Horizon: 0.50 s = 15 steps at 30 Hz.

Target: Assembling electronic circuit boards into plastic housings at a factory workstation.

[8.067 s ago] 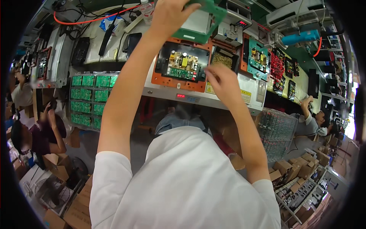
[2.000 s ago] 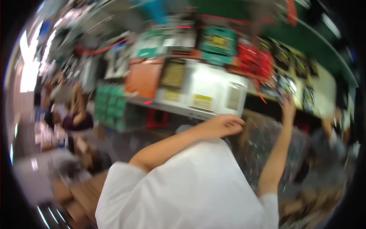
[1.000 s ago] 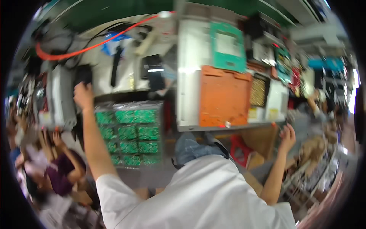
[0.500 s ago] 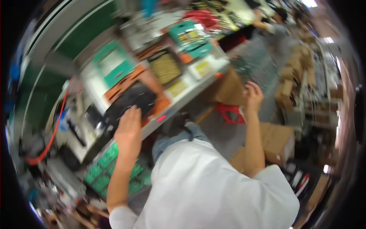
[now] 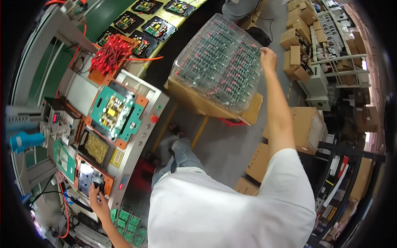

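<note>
My left hand (image 5: 98, 201) is at the near end of the bench, its thumb and fingers apart. Its fingertips meet a small dark part on a black casing (image 5: 85, 178), which lies in an orange fixture (image 5: 108, 186). Out to the right, my right hand (image 5: 269, 59) has its fingers curled at the rim of a clear plastic tray (image 5: 182, 62). Rows of small green circuit boards (image 5: 242, 62) fill that tray, which rests on a cardboard box (image 5: 190, 99).
On the bench, a teal fixture (image 5: 97, 108) holds a populated board, beside a bin of brass-coloured screws (image 5: 96, 148) and a heap of red leads (image 5: 111, 54). A red button (image 5: 154, 119) is on the bench front. Cardboard boxes (image 5: 304, 129) stand at right.
My view has swung toward the right. My right hand has gone from the air to the tray's rim. My left hand stays by the black casing, now at its near end.
</note>
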Each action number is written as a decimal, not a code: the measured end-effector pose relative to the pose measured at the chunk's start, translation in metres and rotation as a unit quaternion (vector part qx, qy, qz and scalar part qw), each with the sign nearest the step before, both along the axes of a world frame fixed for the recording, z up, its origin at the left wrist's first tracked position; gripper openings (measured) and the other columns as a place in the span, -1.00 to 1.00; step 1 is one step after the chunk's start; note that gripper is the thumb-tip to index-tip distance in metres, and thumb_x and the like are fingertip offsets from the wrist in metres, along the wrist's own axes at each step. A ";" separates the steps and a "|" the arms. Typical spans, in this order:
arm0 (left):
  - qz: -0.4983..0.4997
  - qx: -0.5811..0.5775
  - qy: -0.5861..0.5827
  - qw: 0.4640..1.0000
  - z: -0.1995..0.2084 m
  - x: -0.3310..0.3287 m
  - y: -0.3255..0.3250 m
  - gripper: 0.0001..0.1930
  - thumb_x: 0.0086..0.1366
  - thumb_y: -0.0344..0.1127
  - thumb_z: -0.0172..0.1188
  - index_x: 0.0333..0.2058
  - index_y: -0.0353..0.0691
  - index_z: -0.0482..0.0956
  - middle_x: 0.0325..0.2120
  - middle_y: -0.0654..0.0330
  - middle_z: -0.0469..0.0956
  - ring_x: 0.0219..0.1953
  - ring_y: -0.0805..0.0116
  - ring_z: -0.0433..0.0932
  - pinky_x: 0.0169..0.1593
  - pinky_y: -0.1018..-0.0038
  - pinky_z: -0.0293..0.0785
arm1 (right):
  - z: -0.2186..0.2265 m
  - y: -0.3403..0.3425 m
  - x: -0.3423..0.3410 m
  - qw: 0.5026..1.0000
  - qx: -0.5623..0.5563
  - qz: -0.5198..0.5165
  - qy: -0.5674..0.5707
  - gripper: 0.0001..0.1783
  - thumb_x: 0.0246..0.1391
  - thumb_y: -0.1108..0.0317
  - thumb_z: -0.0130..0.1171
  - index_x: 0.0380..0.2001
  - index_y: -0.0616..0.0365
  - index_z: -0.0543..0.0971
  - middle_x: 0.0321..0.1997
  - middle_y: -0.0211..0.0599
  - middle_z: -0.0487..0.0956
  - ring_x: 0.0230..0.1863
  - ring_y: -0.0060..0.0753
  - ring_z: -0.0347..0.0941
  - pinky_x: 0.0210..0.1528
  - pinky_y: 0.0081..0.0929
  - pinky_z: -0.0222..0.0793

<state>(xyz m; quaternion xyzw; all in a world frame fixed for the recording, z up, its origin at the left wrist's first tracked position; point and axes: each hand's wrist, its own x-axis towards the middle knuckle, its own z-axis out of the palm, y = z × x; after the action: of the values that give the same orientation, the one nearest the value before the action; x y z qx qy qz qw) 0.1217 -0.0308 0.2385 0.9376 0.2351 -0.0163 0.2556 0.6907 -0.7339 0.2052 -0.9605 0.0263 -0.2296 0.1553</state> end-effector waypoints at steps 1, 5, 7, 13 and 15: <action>0.002 0.016 0.008 1.000 0.003 -0.008 0.006 -0.76 0.31 -0.59 0.05 -0.07 -0.39 0.54 0.19 -0.02 0.45 0.27 -0.02 0.36 0.25 0.22 0.30 | 0.000 0.005 0.016 0.996 -0.056 -0.019 0.070 -0.78 0.14 0.24 0.17 -0.20 0.03 0.67 -0.19 -0.11 0.66 -0.12 -0.06 0.61 -0.09 -0.16 0.49; 0.060 0.051 -0.018 0.997 0.003 -0.038 0.006 -0.75 0.35 -0.59 0.04 -0.02 -0.40 0.54 0.20 -0.01 0.43 0.22 0.12 0.43 0.20 0.38 0.35 | -0.011 0.015 0.063 0.927 -0.257 0.084 0.259 -0.71 0.17 0.07 0.14 -0.13 -0.11 0.65 -0.12 -0.16 0.65 -0.07 0.05 0.56 -0.05 -0.05 0.47; 0.152 0.000 -0.017 0.988 -0.010 -0.067 0.007 -0.60 0.34 -0.55 0.10 0.16 -0.35 0.46 0.18 0.04 0.46 0.19 0.20 0.44 0.19 0.38 0.37 | -0.013 0.029 0.076 0.905 -0.306 0.104 0.276 -0.64 0.22 0.04 0.07 0.00 -0.10 0.57 0.01 -0.16 0.60 0.03 0.05 0.51 -0.05 -0.06 0.46; 0.173 0.070 -0.078 0.979 0.005 -0.003 -0.030 -0.67 0.31 -0.50 0.14 0.05 -0.23 0.54 0.22 0.07 0.41 0.22 0.19 0.42 0.11 0.39 0.46 | 0.039 -0.037 0.116 0.974 -0.027 0.220 0.051 -0.39 0.10 0.44 0.16 0.27 -0.06 0.40 -0.01 -0.15 0.61 -0.03 -0.19 0.56 -0.06 -0.34 0.52; 0.251 0.089 -0.147 0.953 0.027 0.019 -0.046 -0.70 0.29 -0.51 0.14 0.00 -0.26 0.57 0.17 0.04 0.46 0.13 0.15 0.50 0.04 0.39 0.47 | 0.045 0.035 0.082 0.939 0.238 0.214 0.125 -0.46 0.19 0.47 0.08 0.27 0.06 0.39 -0.25 -0.25 0.58 -0.32 -0.52 0.50 -0.26 -0.50 0.53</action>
<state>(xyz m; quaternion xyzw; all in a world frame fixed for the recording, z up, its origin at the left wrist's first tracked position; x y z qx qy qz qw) 0.1408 -0.0771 0.2653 0.8593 0.4231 0.2076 0.1989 0.7728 -0.6987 0.2500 -0.8995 -0.1063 -0.0560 0.4200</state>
